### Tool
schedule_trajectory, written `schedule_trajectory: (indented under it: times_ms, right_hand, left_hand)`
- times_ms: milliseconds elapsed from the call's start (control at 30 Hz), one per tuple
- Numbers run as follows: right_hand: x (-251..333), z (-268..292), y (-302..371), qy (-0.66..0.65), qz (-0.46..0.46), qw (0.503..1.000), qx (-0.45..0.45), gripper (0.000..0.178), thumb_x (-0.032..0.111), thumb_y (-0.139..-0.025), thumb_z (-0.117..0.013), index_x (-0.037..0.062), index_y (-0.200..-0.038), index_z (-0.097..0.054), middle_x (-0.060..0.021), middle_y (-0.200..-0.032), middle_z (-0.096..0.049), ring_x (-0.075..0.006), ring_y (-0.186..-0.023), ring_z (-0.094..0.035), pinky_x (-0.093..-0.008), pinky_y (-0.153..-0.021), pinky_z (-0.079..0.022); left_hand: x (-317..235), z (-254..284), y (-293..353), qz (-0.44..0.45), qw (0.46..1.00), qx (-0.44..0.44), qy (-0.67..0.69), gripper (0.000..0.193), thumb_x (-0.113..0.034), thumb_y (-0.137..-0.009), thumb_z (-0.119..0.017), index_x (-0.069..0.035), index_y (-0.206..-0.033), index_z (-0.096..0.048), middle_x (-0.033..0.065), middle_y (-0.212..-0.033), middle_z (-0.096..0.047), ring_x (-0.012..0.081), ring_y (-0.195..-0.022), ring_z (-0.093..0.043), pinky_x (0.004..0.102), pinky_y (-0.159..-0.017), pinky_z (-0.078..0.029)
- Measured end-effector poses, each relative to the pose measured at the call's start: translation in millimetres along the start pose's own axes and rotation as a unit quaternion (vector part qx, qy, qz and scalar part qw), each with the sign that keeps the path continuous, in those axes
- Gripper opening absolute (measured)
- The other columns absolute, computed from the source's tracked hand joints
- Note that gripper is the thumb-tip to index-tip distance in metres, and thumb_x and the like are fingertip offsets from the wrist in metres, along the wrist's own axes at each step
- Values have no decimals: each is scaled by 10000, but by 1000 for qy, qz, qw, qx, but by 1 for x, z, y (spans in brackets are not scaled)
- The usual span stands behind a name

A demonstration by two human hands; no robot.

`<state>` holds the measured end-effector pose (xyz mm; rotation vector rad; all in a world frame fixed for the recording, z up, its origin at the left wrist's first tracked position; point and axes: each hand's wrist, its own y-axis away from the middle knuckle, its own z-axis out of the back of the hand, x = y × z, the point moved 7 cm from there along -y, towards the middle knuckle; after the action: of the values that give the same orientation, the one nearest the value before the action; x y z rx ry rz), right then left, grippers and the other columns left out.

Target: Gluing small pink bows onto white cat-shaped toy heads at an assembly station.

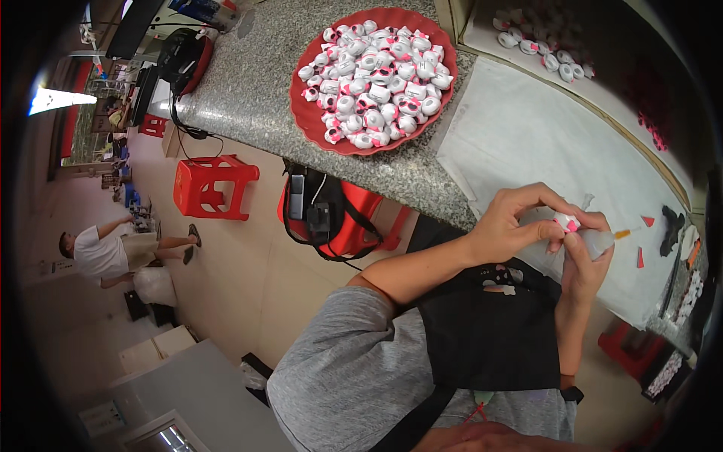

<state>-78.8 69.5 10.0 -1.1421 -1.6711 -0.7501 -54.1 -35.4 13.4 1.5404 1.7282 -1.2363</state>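
Note:
My left hand pinches a small white-and-pink figure piece between thumb and fingers. From the other side, the fingertips of my right hand close in on the same piece. A translucent squeeze bottle with a thin orange tip lies within my right hand, the tip pointing right. Both hands are above a white sheet spread on the worktop. Left of the sheet, a red scalloped plate is heaped with many similar white-and-pink pieces.
The speckled stone worktop carries a black device. More pieces line a shelf beyond the sheet; red scraps and a dark cloth lie at right. Red stools stand below, one holding a black bag. Another person is far left.

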Motion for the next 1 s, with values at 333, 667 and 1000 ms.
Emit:
schedule_trajectory:
  times_ms: [333, 667, 1000]
  right_hand:
    - [0, 10, -18, 89, -44, 995, 34, 345, 9, -688, -492, -36, -1026, -437, -80, -702, -527, -88, -518, -430, -195, -475, -376]
    - [20, 56, -3, 77, -14, 996, -41, 372, -5, -683, -492, -21, -1046, -415, -58, -770, -475, -63, -521, -390, -166, -451, -332]
    - [25, 102, 25, 61, 54, 989, -122, 385, 46, -659, -484, 23, -1016, -340, -90, -926, -402, -104, -582, -411, -193, -452, -358]
  left_hand:
    - [-133, 143, 41, -157, 759, -401, -488, 242, 16, -708, -532, 10, -945, -479, 81, -918, -513, 166, -833, -485, 262, -752, -381]
    - [-50, 20, -123, -169, 751, -57, -636, 120, -127, -678, -584, -46, -765, -568, 74, -659, -570, 218, -624, -536, 293, -588, -399]
    - [32, 19, -195, -110, 649, -22, -753, 246, -114, -669, -581, -75, -911, -558, 124, -772, -543, 222, -695, -537, 303, -612, -419]
